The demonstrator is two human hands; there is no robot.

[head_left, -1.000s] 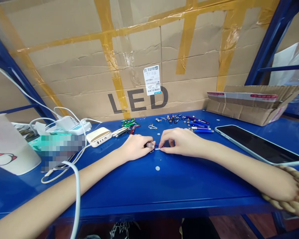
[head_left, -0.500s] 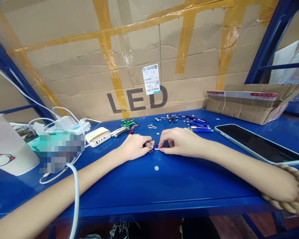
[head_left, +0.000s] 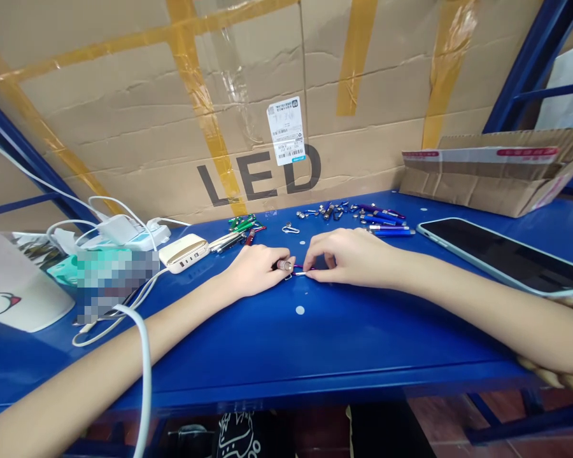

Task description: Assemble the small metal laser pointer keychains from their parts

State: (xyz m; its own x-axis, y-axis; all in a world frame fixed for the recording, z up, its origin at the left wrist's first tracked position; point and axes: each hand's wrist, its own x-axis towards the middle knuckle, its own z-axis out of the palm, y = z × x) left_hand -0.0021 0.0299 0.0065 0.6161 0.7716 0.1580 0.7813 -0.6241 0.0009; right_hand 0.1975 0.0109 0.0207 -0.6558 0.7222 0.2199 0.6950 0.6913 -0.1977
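My left hand (head_left: pixel 255 270) rests low over the blue table (head_left: pixel 248 350), its fingers closed round a small reddish metal tube (head_left: pixel 284 264) whose round end faces right. Opposite it, my right hand (head_left: pixel 351 257) pinches a small purple carabiner clip (head_left: pixel 298 273) with a silvery bar, between thumb and fingertips. The clip reaches across to the tube's end; whether the two are joined is too small to tell. Beyond the hands lies a loose silver carabiner (head_left: pixel 291 229).
Green carabiners (head_left: pixel 242 223), blue tubes (head_left: pixel 386 221) and several small metal parts (head_left: pixel 332 211) lie farther back. A phone (head_left: pixel 506 254) and an open cardboard box (head_left: pixel 477 178) are at right. At left stand a power bank (head_left: pixel 184 253), white cables (head_left: pixel 146 369) and a paper cup (head_left: pixel 23 286).
The camera view has tipped slightly downward, so everything sits higher in the picture. Both hands keep nearly the same pose, with the tube and purple clip still held close together.
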